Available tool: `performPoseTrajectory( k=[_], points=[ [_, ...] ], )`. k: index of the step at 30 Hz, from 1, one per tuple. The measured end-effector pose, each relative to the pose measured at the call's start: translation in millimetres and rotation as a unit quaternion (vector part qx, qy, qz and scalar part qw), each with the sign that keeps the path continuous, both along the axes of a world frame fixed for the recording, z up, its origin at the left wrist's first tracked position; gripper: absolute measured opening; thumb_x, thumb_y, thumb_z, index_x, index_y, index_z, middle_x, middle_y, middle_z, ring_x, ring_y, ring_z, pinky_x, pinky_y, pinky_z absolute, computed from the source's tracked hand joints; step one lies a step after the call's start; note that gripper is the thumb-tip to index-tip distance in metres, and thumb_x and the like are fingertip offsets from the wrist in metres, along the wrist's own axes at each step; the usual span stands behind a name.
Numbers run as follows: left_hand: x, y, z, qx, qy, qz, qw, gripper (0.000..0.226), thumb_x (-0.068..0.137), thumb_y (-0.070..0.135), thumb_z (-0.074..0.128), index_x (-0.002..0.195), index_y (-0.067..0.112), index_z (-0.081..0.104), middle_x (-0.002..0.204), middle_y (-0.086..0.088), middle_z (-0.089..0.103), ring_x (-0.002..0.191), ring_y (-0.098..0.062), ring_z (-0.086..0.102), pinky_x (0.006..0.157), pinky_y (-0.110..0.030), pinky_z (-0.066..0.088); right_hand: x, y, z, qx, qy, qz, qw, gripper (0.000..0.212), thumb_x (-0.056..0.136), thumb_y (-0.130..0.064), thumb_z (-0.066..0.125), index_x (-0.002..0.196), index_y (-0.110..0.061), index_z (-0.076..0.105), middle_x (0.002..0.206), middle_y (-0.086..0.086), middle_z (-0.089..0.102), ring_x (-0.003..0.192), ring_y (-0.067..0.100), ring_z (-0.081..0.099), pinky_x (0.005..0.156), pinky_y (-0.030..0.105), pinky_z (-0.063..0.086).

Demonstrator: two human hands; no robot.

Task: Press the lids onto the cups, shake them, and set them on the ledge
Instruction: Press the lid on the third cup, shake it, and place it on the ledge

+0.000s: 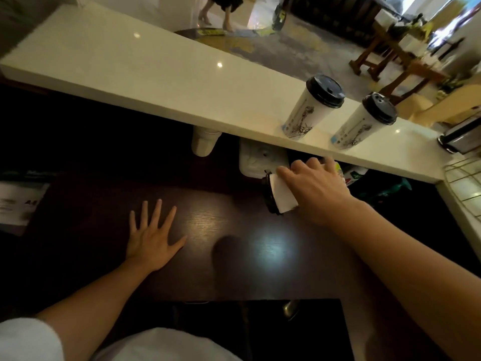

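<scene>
Two white paper cups with black lids stand upright on the white ledge (182,82): one cup (309,113) and another (361,123) to its right. My right hand (312,186) grips a third white cup (282,195) tipped on its side just above the dark counter, its black lid (269,196) pointing left. My left hand (153,235) lies flat on the dark wooden counter (234,230), fingers spread, holding nothing.
A stack of white cups (204,142) stands under the ledge. A white box (255,160) sits behind my right hand. Papers (18,201) lie at the far left. A metal item (460,136) rests at the ledge's right end, with a wire rack (466,175) beside it.
</scene>
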State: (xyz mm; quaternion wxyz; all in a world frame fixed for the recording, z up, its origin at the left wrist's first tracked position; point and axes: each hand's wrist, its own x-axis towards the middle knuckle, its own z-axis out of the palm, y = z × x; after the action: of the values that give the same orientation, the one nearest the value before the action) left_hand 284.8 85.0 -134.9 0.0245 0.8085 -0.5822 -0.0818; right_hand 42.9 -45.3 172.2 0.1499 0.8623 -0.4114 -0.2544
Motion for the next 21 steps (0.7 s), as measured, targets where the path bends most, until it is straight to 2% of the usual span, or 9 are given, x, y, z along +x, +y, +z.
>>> performPoseTrajectory(
  k=[3, 7, 9, 12, 17, 19, 21],
  points=[
    [-1, 1, 2, -0.003, -0.001, 0.002, 1.0, 0.093, 0.077, 0.086, 0.009, 0.153, 0.033, 0.011, 0.163, -0.009, 0.005, 0.149, -0.037, -0.003, 0.116, -0.059, -0.003, 22, 9, 4, -0.018, 0.098, 0.032, 0.995, 0.065, 0.085, -0.029, 0.072, 0.144, -0.019, 0.044, 0.138, 0.011, 0.053, 0.132, 0.039, 0.045, 0.116, 0.064, 0.021],
    [-1, 1, 4, -0.003, -0.003, 0.004, 1.0, 0.094, 0.075, 0.086, 0.007, 0.153, 0.033, 0.011, 0.163, -0.009, 0.006, 0.149, -0.036, -0.002, 0.116, -0.058, -0.004, 45, 30, -23, -0.037, 0.204, 0.081, 0.975, 0.063, 0.095, -0.033, 0.057, 0.149, -0.008, 0.039, 0.148, 0.022, 0.046, 0.141, 0.046, 0.036, 0.119, 0.068, 0.014],
    [-1, 1, 4, -0.01, -0.006, 0.003, 1.0, 0.094, 0.076, 0.086, 0.01, 0.152, 0.031, 0.018, 0.163, -0.01, 0.013, 0.149, -0.038, 0.004, 0.116, -0.059, -0.001, 53, 38, -38, -0.037, 0.229, 0.092, 0.968, 0.061, 0.1, -0.036, 0.05, 0.151, -0.005, 0.037, 0.15, 0.024, 0.044, 0.143, 0.048, 0.033, 0.119, 0.07, 0.013],
    [-2, 0, 2, -0.014, -0.003, 0.0, 1.0, 0.092, 0.078, 0.085, 0.016, 0.151, 0.03, 0.024, 0.161, -0.012, 0.018, 0.148, -0.04, 0.01, 0.115, -0.06, 0.003, 60, 42, -46, -0.038, 0.24, 0.103, 0.965, 0.062, 0.101, -0.036, 0.049, 0.152, -0.004, 0.036, 0.151, 0.025, 0.043, 0.144, 0.049, 0.032, 0.119, 0.07, 0.013],
    [0, 1, 0, -0.007, -0.007, 0.0, 1.0, 0.091, 0.078, 0.085, 0.017, 0.152, 0.031, 0.02, 0.162, -0.012, 0.014, 0.148, -0.04, 0.007, 0.116, -0.061, 0.001, 51, 32, -19, -0.037, 0.171, 0.104, 0.979, 0.07, 0.092, -0.033, 0.061, 0.153, -0.011, 0.033, 0.149, 0.02, 0.044, 0.141, 0.045, 0.037, 0.118, 0.067, 0.017],
    [1, 1, -1, -0.001, -0.01, -0.001, 1.0, 0.091, 0.078, 0.085, 0.017, 0.152, 0.031, 0.018, 0.162, -0.012, 0.012, 0.148, -0.039, 0.005, 0.116, -0.061, 0.0, 37, 19, 0, -0.012, 0.071, 0.085, 0.994, 0.075, 0.085, -0.032, 0.07, 0.149, -0.019, 0.034, 0.144, 0.011, 0.049, 0.134, 0.038, 0.044, 0.114, 0.061, 0.027],
    [1, 0, -2, -0.003, -0.009, 0.0, 1.0, 0.091, 0.079, 0.084, 0.019, 0.152, 0.03, 0.022, 0.161, -0.013, 0.015, 0.148, -0.04, 0.007, 0.115, -0.061, 0.002, 23, 5, 18, 0.056, -0.081, 0.031, 0.995, 0.084, 0.078, -0.033, 0.079, 0.148, -0.026, 0.034, 0.141, 0.004, 0.051, 0.129, 0.031, 0.048, 0.108, 0.051, 0.037]
  ],
)
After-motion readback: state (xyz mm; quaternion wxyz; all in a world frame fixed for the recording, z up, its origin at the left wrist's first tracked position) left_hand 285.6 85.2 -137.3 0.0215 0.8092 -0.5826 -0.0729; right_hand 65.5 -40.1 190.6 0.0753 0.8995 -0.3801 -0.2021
